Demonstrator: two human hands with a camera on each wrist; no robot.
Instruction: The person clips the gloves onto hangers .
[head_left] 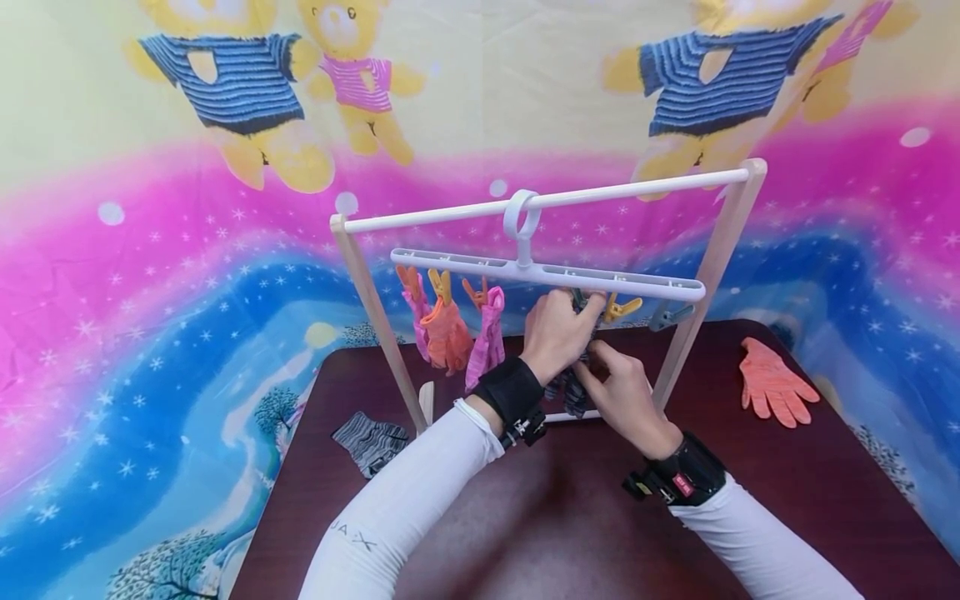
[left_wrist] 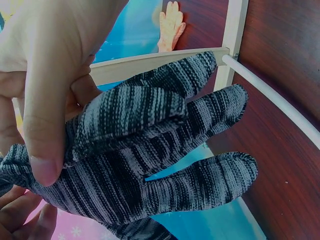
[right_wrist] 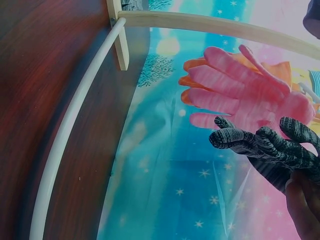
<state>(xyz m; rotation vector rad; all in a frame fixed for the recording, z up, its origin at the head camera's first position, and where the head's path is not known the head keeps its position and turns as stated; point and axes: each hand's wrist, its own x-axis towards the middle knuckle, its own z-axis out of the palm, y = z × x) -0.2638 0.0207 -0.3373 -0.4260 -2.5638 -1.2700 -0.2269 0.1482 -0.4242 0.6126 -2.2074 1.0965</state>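
This looks like a staged recording corner, though the wider room is hidden. Bear-print cloth (head_left: 480, 108) fills the upper frame behind a dark table (head_left: 525, 517); wrist cameras (head_left: 534, 427) sit near centre.

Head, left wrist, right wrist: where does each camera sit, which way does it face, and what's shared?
Head: worn on the head, facing forward and down at the rack; left hand, right hand and white sleeves show.
Left wrist: worn there, picture sideways, facing the striped glove; a thumb and fingers show at left.
Right wrist: worn there, facing that glove and a hanging pink glove; part of a hand shows lower right.
Wrist views share the striped glove.
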